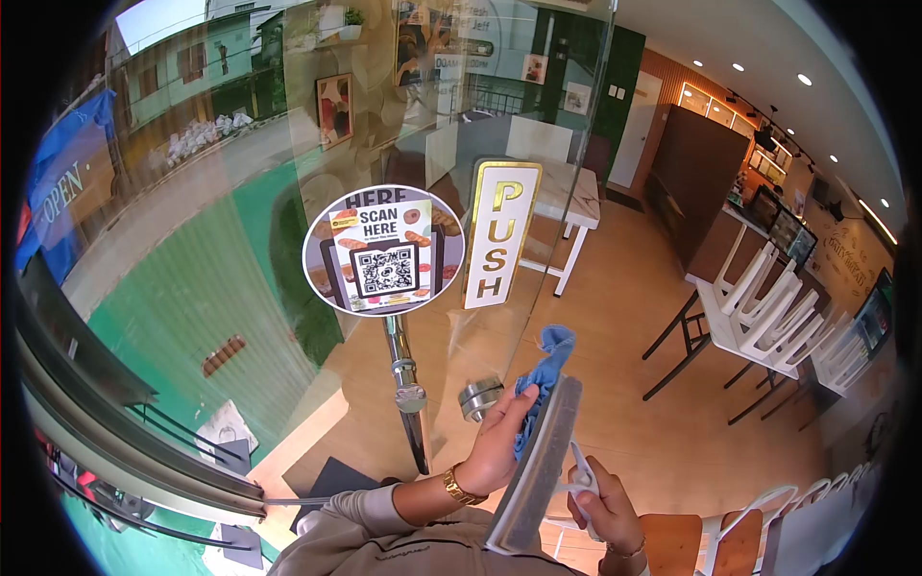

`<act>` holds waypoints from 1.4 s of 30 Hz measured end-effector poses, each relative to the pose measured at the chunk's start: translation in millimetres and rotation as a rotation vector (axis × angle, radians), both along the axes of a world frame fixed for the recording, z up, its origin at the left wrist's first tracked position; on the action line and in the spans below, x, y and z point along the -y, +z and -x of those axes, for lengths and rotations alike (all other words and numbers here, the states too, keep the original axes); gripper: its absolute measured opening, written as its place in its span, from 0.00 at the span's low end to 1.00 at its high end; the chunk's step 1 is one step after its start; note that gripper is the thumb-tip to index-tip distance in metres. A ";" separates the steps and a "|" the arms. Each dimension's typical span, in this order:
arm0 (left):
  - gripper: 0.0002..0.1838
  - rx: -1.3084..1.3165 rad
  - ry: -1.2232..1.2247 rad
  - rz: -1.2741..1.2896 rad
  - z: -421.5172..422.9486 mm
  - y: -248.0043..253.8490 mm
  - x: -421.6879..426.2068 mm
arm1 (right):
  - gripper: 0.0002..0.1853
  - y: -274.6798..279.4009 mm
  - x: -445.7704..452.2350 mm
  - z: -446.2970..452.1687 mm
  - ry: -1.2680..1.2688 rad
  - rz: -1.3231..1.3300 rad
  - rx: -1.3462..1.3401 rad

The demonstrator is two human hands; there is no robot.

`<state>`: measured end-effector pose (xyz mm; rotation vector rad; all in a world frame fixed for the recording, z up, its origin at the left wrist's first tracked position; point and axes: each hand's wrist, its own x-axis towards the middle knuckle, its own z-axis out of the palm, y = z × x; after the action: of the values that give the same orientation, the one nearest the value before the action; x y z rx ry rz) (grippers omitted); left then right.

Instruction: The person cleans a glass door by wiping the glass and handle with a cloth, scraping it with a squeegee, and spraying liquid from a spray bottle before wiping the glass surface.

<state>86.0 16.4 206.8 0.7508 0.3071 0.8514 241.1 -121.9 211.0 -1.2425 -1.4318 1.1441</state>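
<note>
A crumpled blue cloth [545, 370] is gripped in my left hand [499, 437], whose fingers close around it beside the head of a window squeegee [540, 466]. That squeegee has a long grey head, tilted, with its upper end near the cloth. Its white handle is wrapped by the fingers of my right hand [607, 509], lower and to the right. Whether the cloth touches the blade, I cannot tell. Just beyond my left hand is a round metal door fitting [479, 397]. A glass door [547, 259] with a gold-edged PUSH sign [501, 233] stands in front of me.
A round QR-code sticker [383, 250] is on the glass, above a chrome door handle [407, 398]. Inside, a white table [754, 331] carries upturned chairs on the right. Brown-seated chairs [669, 542] stand close at lower right. Another white table [591, 206] is behind the glass.
</note>
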 end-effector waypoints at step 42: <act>0.19 -0.018 -0.101 0.131 -4.1 -46.3 0.2 | 0.17 -5.1 -24.0 -57.0 -0.099 0.000 0.274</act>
<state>90.1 16.3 160.5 0.6463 0.3350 0.7226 298.2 -97.9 205.9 -1.4972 -1.5497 0.9330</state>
